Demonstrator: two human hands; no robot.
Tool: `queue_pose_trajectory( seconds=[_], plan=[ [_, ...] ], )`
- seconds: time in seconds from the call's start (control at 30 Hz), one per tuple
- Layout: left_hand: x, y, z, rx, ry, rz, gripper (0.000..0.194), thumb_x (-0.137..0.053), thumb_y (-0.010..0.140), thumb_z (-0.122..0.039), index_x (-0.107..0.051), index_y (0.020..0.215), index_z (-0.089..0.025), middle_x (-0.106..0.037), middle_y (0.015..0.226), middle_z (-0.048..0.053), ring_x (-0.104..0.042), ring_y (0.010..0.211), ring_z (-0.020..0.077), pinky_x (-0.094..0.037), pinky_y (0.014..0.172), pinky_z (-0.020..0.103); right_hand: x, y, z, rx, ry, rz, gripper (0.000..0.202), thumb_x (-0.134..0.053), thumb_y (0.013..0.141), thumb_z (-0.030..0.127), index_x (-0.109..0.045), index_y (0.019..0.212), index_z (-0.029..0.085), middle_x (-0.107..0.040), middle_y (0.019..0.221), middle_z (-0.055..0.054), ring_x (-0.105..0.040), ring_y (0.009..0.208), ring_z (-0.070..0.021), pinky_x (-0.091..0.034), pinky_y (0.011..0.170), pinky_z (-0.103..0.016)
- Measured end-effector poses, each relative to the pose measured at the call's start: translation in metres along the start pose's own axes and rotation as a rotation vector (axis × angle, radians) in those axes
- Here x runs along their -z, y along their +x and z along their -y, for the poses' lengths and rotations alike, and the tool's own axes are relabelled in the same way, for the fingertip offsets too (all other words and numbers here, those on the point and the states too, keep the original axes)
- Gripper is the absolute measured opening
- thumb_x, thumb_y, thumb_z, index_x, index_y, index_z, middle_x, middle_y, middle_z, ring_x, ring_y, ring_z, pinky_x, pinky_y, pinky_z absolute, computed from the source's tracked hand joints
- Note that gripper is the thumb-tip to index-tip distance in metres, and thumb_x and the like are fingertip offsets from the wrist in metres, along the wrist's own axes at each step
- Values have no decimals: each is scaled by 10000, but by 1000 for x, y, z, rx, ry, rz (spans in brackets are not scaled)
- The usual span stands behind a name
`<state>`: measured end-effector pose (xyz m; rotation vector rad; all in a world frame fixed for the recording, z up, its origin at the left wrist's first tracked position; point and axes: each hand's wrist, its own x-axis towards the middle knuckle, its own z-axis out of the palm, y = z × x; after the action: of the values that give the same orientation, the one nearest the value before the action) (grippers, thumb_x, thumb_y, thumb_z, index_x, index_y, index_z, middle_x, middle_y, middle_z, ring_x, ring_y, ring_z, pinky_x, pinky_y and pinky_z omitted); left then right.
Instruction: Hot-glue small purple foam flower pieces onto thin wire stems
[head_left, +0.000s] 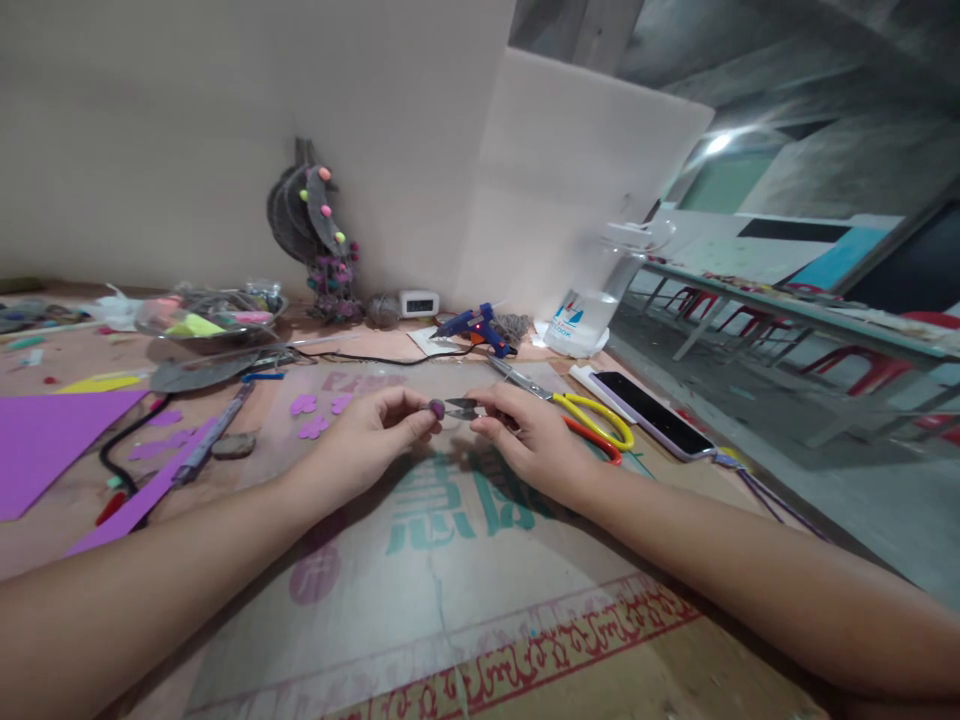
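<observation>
My left hand (386, 430) pinches a small round purple piece (436, 408) between thumb and fingertips. Facing it from the right, my right hand (521, 430) is closed around small snips (461, 408), whose two dark pointed blades are apart. The blade tips are close to the purple piece; whether they touch it I cannot tell. Most of the snips' handle is hidden in my fingers. Just beyond my right hand lie large scissors (592, 418) with a yellow handle loop and an orange-red one. Purple flower cutouts (313, 427) lie beyond my left hand.
A blue glue gun (480, 325) with a red light lies at the back, beside a small white digital clock (419, 304). A water jug (581, 310) and phone (652, 412) are right. Left are purple sheets (60, 440), a marker (214, 440) and a bowl of craft bits (210, 315).
</observation>
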<state>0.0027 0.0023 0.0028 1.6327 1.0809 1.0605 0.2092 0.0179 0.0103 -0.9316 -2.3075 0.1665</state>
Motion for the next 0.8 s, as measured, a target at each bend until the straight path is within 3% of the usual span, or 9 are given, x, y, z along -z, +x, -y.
queue_pose_trajectory(
  seconds=[0.37,0.8],
  plan=[
    [-3,-2,1,-7,30,112,199,-556,820,-359,-631,789,-177,-636,737,0,-570,678,133,-431,628,239,-2,0,1,47,7,29,257,-452,919,304,-586,1086,164,-615,842,-55,-553,756,-163,-443,692,-297],
    [-3,-3,0,9,58,134,195,-534,833,-345,-605,772,-174,-567,696,-35,-498,639,97,-369,601,210,0,0,1,48,17,64,267,-439,925,288,-607,1077,147,-620,839,-61,-556,762,-160,-440,689,-290]
  ],
)
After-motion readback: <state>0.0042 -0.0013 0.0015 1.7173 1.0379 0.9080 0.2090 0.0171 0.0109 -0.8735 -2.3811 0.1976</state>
